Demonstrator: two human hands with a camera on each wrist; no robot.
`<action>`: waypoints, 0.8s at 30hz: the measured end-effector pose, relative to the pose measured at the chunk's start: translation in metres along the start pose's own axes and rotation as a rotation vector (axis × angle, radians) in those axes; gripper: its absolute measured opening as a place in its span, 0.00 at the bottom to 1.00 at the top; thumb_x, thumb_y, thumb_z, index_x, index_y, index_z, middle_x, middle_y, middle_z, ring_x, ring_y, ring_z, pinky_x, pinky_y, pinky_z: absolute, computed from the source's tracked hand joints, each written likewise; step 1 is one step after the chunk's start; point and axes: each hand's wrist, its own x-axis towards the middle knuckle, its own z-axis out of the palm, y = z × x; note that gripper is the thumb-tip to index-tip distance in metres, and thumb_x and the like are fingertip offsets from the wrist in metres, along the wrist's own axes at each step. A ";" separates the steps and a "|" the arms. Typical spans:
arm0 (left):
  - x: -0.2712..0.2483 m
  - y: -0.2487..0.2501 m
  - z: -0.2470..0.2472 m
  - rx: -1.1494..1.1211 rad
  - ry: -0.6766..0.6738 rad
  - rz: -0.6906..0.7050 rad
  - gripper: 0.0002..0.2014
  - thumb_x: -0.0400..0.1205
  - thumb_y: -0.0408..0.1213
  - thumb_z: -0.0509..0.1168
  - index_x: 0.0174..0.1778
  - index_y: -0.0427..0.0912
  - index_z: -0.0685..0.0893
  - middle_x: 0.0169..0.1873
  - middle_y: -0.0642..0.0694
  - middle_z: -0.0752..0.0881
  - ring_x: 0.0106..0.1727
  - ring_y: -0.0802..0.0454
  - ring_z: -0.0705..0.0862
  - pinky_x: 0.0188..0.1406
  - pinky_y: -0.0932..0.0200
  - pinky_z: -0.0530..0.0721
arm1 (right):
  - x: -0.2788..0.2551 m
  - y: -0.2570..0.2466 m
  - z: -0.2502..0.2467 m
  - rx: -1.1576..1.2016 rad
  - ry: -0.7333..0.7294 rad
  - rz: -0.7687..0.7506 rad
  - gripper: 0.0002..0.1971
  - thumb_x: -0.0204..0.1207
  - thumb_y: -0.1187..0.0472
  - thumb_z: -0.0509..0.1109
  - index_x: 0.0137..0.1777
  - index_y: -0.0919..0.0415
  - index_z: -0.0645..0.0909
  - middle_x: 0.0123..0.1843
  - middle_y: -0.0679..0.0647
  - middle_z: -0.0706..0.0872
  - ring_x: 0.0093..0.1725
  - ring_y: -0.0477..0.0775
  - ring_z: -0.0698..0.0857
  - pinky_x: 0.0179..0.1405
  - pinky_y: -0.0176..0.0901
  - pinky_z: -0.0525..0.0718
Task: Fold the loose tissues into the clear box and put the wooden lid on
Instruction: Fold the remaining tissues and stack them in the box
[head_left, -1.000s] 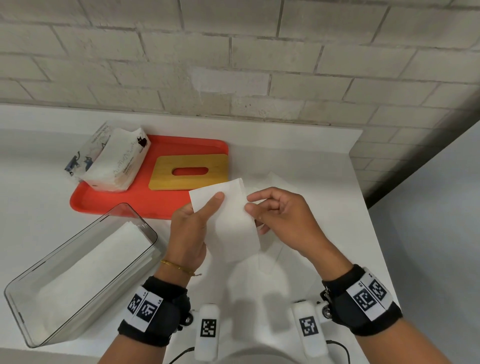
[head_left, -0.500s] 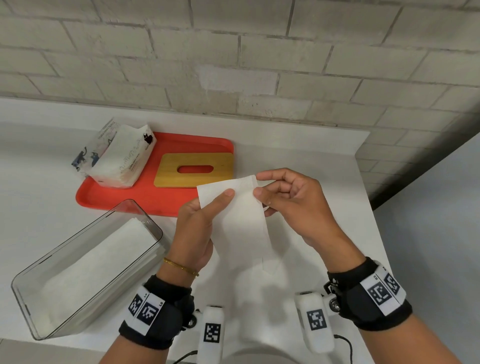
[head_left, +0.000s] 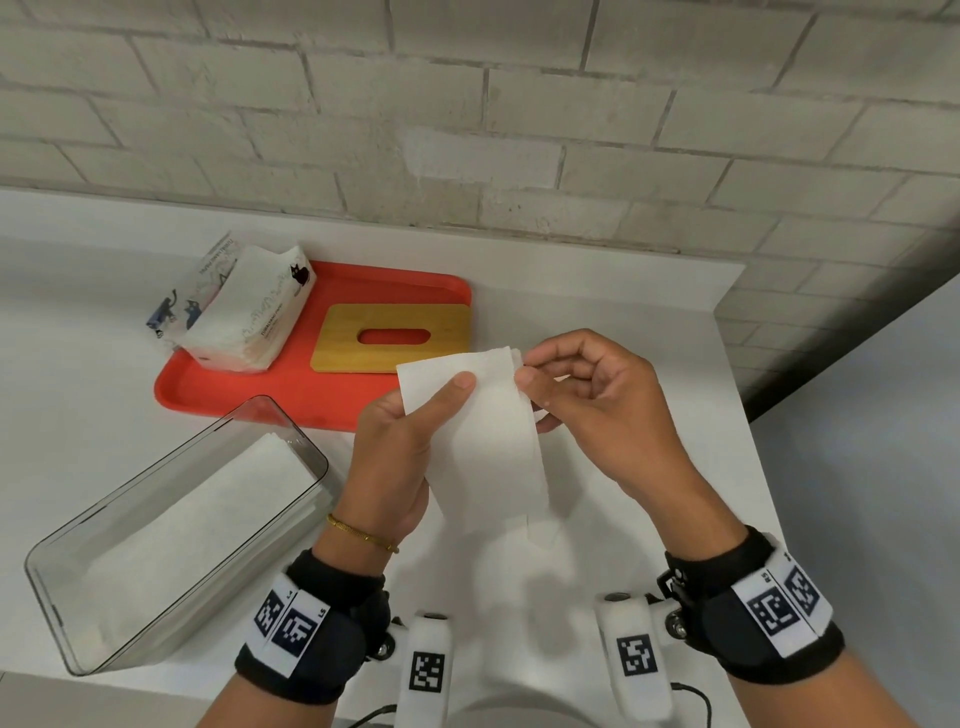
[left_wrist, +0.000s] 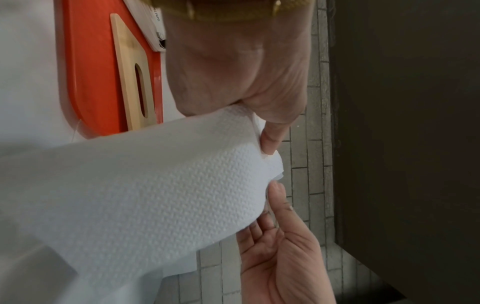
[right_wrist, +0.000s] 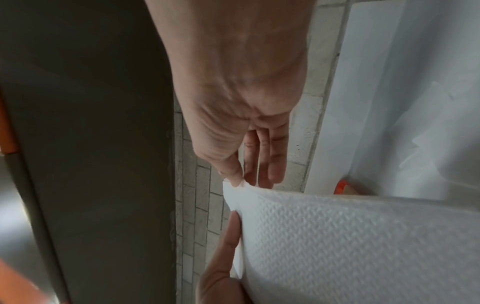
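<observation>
I hold a white embossed tissue (head_left: 483, 431) upright in the air over the counter. My left hand (head_left: 441, 400) grips its left edge, thumb pressed flat on the front. My right hand (head_left: 522, 366) pinches the top right corner between thumb and forefinger. In the left wrist view the tissue (left_wrist: 155, 195) curves under my left thumb. In the right wrist view the pinched corner of the tissue (right_wrist: 337, 236) shows. The clear box (head_left: 306, 447) stands at the lower left with white tissues lying in it. The wooden lid (head_left: 395, 358) with its slot lies on the red tray (head_left: 260, 400).
An opened tissue pack (head_left: 244, 312) with cat prints leans on the tray's left end. Another loose tissue (right_wrist: 420, 133) lies flat on the white counter (head_left: 597, 312) under my hands. A brick wall (head_left: 467, 130) backs the counter, whose right edge drops off beside my right arm.
My right hand's pinch has slid from the tissue's right edge up to its top right corner. Both hands have raised the tissue a little, with the left grip unchanged.
</observation>
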 end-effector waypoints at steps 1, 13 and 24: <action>0.000 0.000 0.000 0.001 -0.001 0.005 0.14 0.86 0.35 0.72 0.66 0.34 0.90 0.62 0.35 0.93 0.64 0.33 0.91 0.62 0.41 0.90 | -0.001 -0.001 0.000 -0.040 0.017 -0.010 0.07 0.76 0.60 0.84 0.50 0.53 0.90 0.49 0.47 0.94 0.40 0.50 0.92 0.42 0.48 0.92; -0.004 0.001 0.002 0.059 -0.041 0.089 0.15 0.82 0.34 0.74 0.62 0.30 0.92 0.58 0.31 0.93 0.61 0.29 0.92 0.65 0.35 0.89 | -0.001 -0.006 0.004 -0.192 0.001 0.078 0.19 0.64 0.40 0.88 0.53 0.41 0.90 0.56 0.36 0.92 0.48 0.38 0.91 0.48 0.36 0.85; -0.003 -0.003 0.001 0.181 -0.014 0.135 0.11 0.82 0.35 0.76 0.58 0.34 0.94 0.53 0.36 0.95 0.56 0.33 0.94 0.61 0.38 0.91 | 0.003 0.000 0.005 -0.201 -0.042 0.013 0.07 0.71 0.52 0.87 0.43 0.51 0.93 0.61 0.38 0.91 0.54 0.44 0.91 0.54 0.53 0.92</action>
